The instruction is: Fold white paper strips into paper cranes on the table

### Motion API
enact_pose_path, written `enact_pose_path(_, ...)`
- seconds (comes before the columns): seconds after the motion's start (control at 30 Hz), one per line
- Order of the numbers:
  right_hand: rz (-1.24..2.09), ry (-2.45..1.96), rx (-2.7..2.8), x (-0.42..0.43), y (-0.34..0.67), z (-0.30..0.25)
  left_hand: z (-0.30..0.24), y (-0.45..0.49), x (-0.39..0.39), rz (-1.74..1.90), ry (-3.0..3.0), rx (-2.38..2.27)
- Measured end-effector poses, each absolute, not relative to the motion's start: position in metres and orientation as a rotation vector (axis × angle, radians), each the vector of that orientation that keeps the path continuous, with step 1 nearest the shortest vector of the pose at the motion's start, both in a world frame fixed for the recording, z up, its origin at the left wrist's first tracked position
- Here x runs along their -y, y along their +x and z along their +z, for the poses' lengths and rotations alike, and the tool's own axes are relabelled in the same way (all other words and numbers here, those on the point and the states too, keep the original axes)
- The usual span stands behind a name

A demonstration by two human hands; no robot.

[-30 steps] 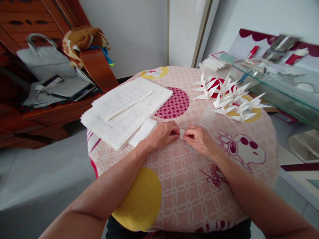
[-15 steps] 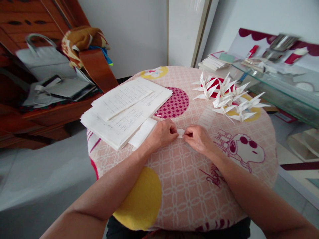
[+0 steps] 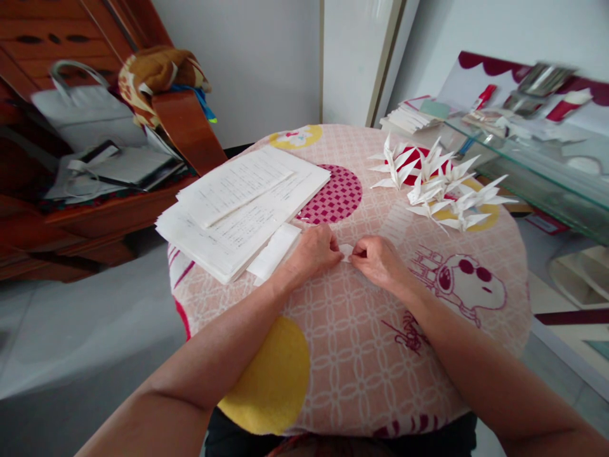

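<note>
My left hand (image 3: 314, 252) and my right hand (image 3: 378, 260) meet at the middle of a round cushion-topped table (image 3: 352, 355), both pinching a small folded piece of white paper (image 3: 347, 251) between their fingertips. Most of the paper is hidden by my fingers. Both hands rest low on the pink patterned cover. A strip of white paper (image 3: 275, 252) lies just left of my left hand.
A stack of printed sheets (image 3: 242, 206) lies at the table's left. Several folded white paper cranes (image 3: 440, 187) sit at the far right. A wooden bench with a bag and papers (image 3: 90, 158) stands left; a glass shelf (image 3: 537, 165) with clutter stands right.
My hands have shifted very slightly while pinching the small paper; the view has tilted a little. Nothing else has moved.
</note>
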State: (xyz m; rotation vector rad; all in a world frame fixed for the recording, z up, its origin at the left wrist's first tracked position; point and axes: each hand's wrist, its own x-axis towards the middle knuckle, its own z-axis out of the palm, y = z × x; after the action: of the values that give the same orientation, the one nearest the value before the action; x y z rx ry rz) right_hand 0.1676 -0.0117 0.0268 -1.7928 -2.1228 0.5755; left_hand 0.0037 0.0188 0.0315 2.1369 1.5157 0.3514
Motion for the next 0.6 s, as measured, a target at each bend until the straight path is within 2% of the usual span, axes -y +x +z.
enact_pose_path(0.6,0.621,-1.732,2.062,0.0098,0.1682,0.0218,0.0292,0.0032,-0.0227,0.372,2.158,-1.472)
